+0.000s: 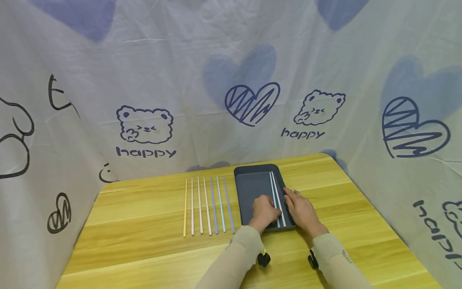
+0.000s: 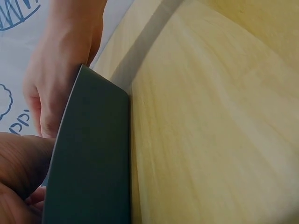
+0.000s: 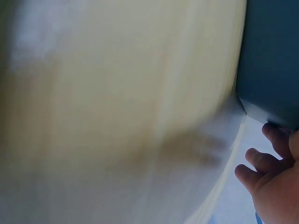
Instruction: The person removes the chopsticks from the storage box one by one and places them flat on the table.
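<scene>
A dark grey tray (image 1: 251, 190) stands on the table, with a light blue chopstick (image 1: 273, 188) and a white chopstick (image 1: 277, 188) lying lengthwise along its right side. My left hand (image 1: 264, 209) reaches over the near wall into the tray, its fingers curled round the near part of these chopsticks. Part of that hand (image 2: 21, 163) is hidden behind the tray wall (image 2: 91, 149) in the left wrist view. Against the tray's right wall rests my right hand (image 1: 302, 209), fingers extended. In the right wrist view, fingers (image 3: 264, 161) touch the outside of the tray near a corner.
Left of the tray, several chopsticks (image 1: 200, 204) in yellow, pink, purple and light blue lie spaced side by side. The wooden table (image 1: 144, 216) is enclosed by a printed white curtain (image 1: 187, 88) behind and at both sides.
</scene>
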Tool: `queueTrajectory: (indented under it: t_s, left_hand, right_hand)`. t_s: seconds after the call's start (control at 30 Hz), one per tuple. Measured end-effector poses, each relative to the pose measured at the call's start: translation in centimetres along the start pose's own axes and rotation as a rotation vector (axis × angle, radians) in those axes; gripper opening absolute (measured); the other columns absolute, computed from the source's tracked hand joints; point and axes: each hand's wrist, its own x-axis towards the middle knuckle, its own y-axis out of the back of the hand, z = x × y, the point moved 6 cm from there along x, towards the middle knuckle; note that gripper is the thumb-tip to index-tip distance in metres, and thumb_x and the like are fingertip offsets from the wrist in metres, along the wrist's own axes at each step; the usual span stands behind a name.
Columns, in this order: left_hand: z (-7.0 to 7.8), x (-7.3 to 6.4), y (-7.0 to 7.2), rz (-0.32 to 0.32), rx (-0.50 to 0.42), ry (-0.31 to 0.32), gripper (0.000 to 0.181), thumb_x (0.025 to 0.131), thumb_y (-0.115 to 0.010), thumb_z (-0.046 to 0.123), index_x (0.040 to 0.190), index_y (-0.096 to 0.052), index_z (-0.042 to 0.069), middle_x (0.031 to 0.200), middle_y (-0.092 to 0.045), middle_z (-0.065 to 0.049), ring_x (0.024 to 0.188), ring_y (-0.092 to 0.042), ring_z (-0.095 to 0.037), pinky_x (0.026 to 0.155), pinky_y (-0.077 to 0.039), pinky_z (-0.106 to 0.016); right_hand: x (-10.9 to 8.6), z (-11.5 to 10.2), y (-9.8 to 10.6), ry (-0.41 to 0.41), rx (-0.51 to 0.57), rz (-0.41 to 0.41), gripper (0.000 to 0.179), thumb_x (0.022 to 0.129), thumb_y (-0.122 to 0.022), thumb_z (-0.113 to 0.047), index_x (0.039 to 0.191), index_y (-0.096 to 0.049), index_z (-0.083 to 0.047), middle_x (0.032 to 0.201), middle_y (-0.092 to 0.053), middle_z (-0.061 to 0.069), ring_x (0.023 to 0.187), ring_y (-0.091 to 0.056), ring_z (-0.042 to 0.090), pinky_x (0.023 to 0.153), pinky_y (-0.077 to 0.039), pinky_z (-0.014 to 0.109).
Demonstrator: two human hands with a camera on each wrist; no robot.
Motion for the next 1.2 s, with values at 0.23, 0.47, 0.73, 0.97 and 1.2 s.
queueTrajectory:
  t_s: [0.23,0.47,0.73,0.97,1.2]
  left_hand:
    - [-0.1,-0.5,0.3,-0.027,-0.067,0.014,0.036,0.083,-0.085,0.01,0.057,-0.06,0.014,0.044,-0.06,0.002,0.039,-0.062,-0.013,0.044,-0.054,-0.027]
    - [-0.5,-0.8,0.2,-0.041,-0.081,0.056,0.033,0.084,-0.087,0.015,0.06,-0.065,0.014,0.048,-0.064,0.0,0.043,-0.065,-0.014,0.048,-0.057,-0.027]
    - [-1.2,-0.4,0.2,-0.042,-0.221,0.077,0.027,0.082,-0.088,0.009,0.068,-0.065,0.011,0.05,-0.065,-0.004,0.039,-0.063,-0.014,0.042,-0.058,-0.029]
    - [-1.3,-0.6,0.7,-0.057,-0.238,0.071,0.021,0.083,-0.088,0.011,0.079,-0.068,0.01,0.07,-0.067,-0.004,0.049,-0.069,-0.017,0.046,-0.061,-0.028]
    - [-1.1,-0.5,1.6,-0.08,-0.312,0.064,0.023,0.084,-0.085,0.008,0.102,-0.072,0.001,0.082,-0.067,-0.007,0.054,-0.073,-0.02,0.051,-0.064,-0.03]
  right_hand:
    - [0.1,0.1,-0.1,-0.006,0.003,-0.014,0.045,0.114,-0.046,-0.023,0.153,-0.052,-0.002,0.148,-0.058,0.03,0.138,-0.052,0.054,0.11,-0.049,0.07]
    - [0.1,0.2,-0.5,0.009,-0.004,-0.005,0.045,0.114,-0.046,-0.021,0.153,-0.051,-0.002,0.146,-0.058,0.031,0.137,-0.053,0.055,0.108,-0.049,0.07]
    - [0.0,0.4,-0.7,0.021,-0.003,0.001,0.045,0.114,-0.046,-0.022,0.154,-0.051,-0.002,0.147,-0.058,0.031,0.137,-0.053,0.055,0.108,-0.049,0.071]
    - [0.2,0.4,-0.6,0.024,-0.009,0.013,0.045,0.113,-0.047,-0.021,0.153,-0.052,-0.002,0.147,-0.059,0.031,0.137,-0.054,0.055,0.108,-0.049,0.071]
    - [0.1,0.5,-0.8,0.021,-0.011,0.016,0.045,0.113,-0.047,-0.021,0.153,-0.052,-0.002,0.146,-0.059,0.031,0.137,-0.053,0.055,0.109,-0.049,0.071]
